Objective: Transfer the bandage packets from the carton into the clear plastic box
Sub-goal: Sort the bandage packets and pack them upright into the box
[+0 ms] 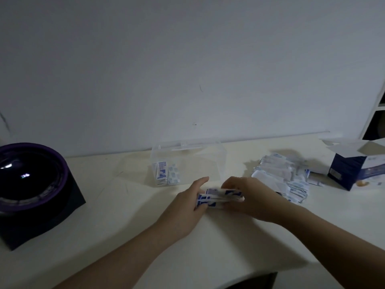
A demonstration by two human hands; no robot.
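The left hand (186,202) and right hand (253,198) grasp a stack of bandage packets (221,196); the clear plastic box (198,159) holds several packets (165,173); the carton (354,170) stands open.

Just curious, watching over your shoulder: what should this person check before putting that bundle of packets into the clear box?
1. Bundle held: ok, left hand and right hand grip the packet stack at both ends.
2. Stack squared: not ok, edges look staggered.
3. Top of clear box open: cannot tell.
4. Room inside: ok, stored packets stand only at its left end.
5. Way to box free: ok.
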